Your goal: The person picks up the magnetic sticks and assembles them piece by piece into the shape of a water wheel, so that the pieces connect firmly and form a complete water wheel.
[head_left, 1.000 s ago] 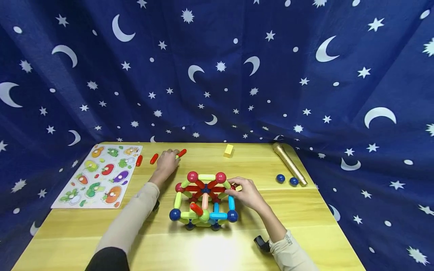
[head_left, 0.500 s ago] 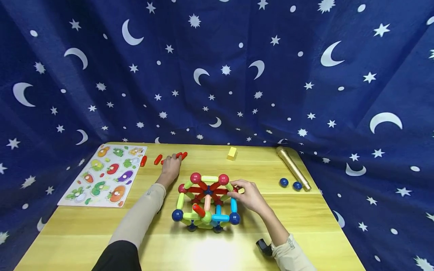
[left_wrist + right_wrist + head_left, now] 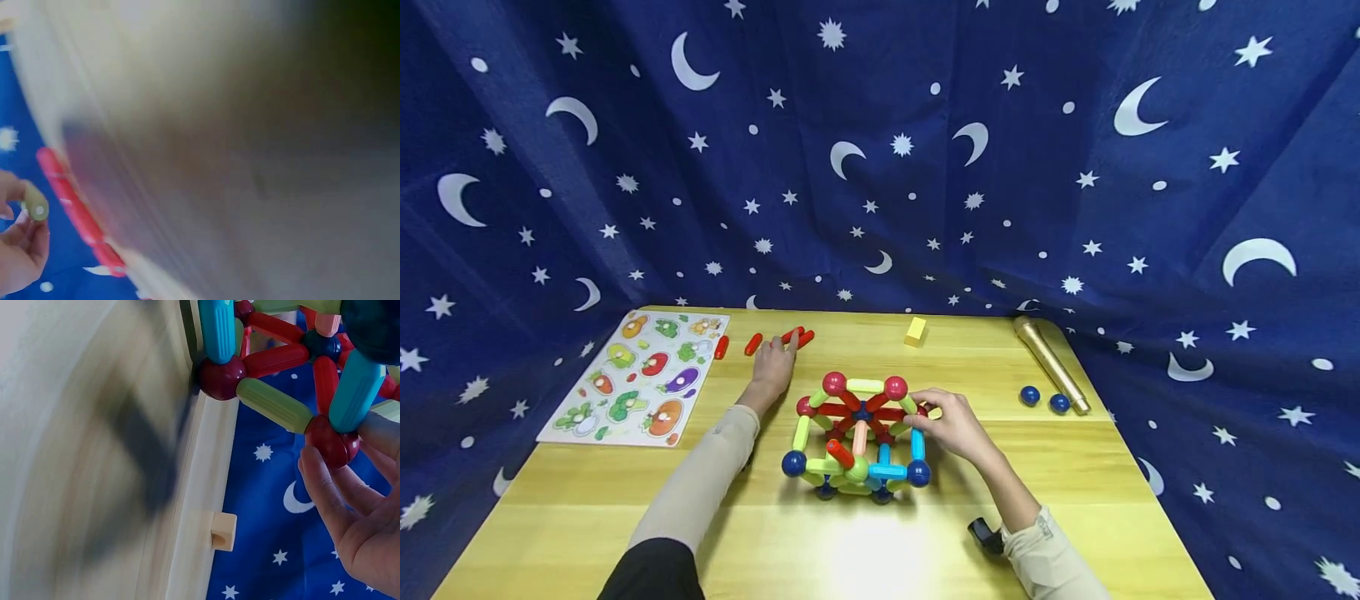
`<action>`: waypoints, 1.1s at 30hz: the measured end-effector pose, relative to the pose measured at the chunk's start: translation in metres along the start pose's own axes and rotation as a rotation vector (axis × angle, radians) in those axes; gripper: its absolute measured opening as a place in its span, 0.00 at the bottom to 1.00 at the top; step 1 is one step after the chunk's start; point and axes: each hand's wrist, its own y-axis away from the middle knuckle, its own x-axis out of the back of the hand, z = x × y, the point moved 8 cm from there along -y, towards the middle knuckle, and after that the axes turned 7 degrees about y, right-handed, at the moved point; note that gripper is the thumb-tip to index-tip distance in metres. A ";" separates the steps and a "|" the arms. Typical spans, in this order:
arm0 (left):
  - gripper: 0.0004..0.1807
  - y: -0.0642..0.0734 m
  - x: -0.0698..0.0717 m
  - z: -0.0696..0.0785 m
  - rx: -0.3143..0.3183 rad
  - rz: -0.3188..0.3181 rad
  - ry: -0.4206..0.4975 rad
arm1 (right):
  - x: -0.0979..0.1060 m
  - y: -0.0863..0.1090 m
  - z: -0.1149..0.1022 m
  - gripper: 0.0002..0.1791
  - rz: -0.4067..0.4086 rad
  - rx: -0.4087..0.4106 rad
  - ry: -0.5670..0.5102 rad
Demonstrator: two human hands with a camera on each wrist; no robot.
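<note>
A ball-and-stick magnetic construction [image 3: 887,472] of red, green and blue parts stands mid-table. At its right upper corner my right hand [image 3: 953,427] holds a red ball [image 3: 330,442] between thumb and fingers, with a light blue stick [image 3: 356,392] joined to that ball. Farther back, my left hand [image 3: 772,367] reaches over several loose red sticks [image 3: 806,338], its index finger stretched to them. The left wrist view shows that hand pinching a yellow-green stick [image 3: 39,209], end toward the camera, beside a row of red sticks [image 3: 78,209].
A board with vegetable pictures [image 3: 617,379] lies at the left. A yellow block [image 3: 915,332] stands at the back. On the right are two blue balls [image 3: 1029,396] and a gold microphone-shaped object [image 3: 1051,364]. Behind the table hangs a starry blue cloth [image 3: 880,167].
My left hand has shifted slightly left and its index finger has straightened, uncovering more red sticks. My right hand stays at the construction's corner. The head view has shifted a little.
</note>
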 end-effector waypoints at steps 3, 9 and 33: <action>0.24 0.010 0.025 0.007 0.001 0.183 0.174 | 0.002 0.000 0.001 0.19 0.006 -0.007 0.008; 0.16 0.061 0.098 0.035 0.009 0.400 0.659 | 0.006 0.003 0.003 0.20 0.006 -0.018 -0.002; 0.14 0.139 0.118 0.196 -0.549 -0.173 0.622 | 0.012 0.005 0.010 0.19 0.009 -0.031 -0.009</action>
